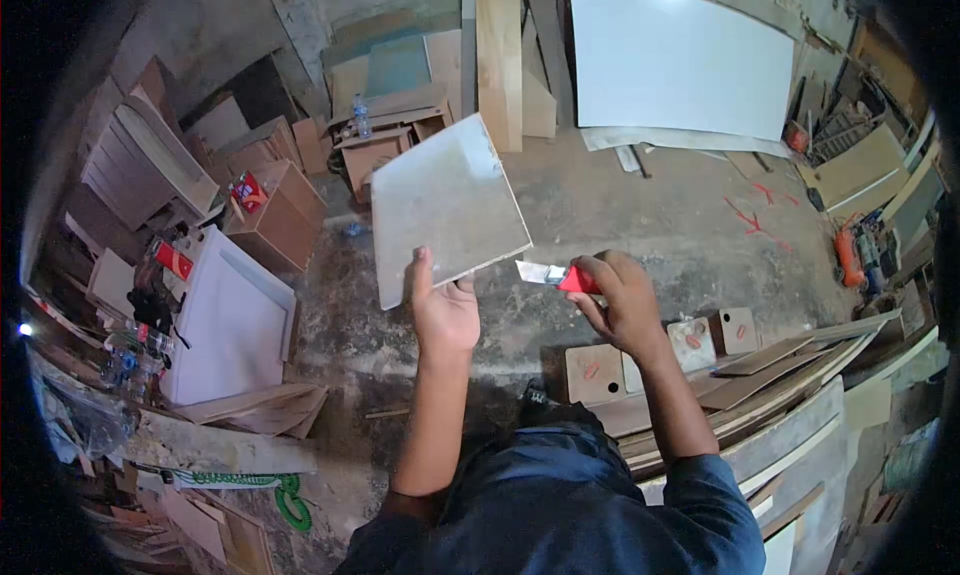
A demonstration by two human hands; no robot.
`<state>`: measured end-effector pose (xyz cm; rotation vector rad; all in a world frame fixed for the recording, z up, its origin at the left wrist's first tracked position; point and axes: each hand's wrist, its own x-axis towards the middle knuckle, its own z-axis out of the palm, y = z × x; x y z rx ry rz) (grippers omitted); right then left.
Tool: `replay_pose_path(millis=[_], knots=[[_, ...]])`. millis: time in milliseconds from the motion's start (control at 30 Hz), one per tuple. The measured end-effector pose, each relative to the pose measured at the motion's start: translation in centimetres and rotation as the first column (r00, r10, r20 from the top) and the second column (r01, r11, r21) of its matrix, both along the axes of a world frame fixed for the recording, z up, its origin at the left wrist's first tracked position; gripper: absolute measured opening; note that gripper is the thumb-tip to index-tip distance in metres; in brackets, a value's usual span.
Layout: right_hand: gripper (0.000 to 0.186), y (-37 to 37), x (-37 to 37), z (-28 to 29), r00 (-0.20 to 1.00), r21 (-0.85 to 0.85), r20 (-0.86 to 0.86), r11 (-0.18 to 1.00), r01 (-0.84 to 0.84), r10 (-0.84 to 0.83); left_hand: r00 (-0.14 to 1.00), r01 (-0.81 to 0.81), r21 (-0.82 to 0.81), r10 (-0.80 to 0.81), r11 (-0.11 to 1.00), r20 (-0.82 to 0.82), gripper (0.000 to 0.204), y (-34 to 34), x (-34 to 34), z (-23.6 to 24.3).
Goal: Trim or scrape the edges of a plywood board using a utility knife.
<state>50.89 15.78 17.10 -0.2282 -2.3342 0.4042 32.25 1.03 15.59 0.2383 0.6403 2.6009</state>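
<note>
Left grip (443, 310) clasps grey panel (445, 207); right grip (620, 300) clasps red knife (556, 275).

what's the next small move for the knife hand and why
Probably bring the blade across to the panel's edge. The left hand holds the grey square panel up by its lower edge, while the right hand holds the red utility knife, blade out, pointing at that panel but apart from it.

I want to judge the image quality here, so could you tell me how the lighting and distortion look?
Head view: dim, even light; strong fisheye bending with black corners; the grey panel in the left hand and the red-handled knife in the right hand are sharp; the white board looks bright, not blown out.
</note>
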Motion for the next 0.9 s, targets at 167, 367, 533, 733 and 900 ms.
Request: replay_pose_path(millis=[167,367,533,733,900], knots=[[0.041,0.5,-1.2,0.5,0.999,0.101,-0.042,0.994,0.028,-0.024,0.994,0.050,-0.042,-0.046,0.998,0.101,0.036,0.3,1.1,0.8],[0.041,0.6,-2.6,-0.2,0.996,0.096,-0.071,0.994,0.057,-0.050,0.984,0.059,0.007,-0.060,0.998,0.165,0.036,0.5,1.3,0.3],[0.040,0.5,-3.0,-0.7,0.992,0.090,-0.109,0.994,0.067,-0.057,0.986,0.063,0.011,-0.064,0.998,0.155,0.035,0.3,0.9,-0.6],[0.043,0.5,-3.5,-1.6,0.992,0.019,-0.082,0.995,0.097,-0.095,0.967,0.056,0.033,-0.063,0.998,0.246,0.033,0.0,1.3,0.7],[0.043,0.8,-4.0,-2.6,0.986,0.054,-0.130,0.992,0.115,-0.107,0.971,0.017,-0.037,-0.007,0.999,0.241,0.036,-0.2,1.3,1.0]])
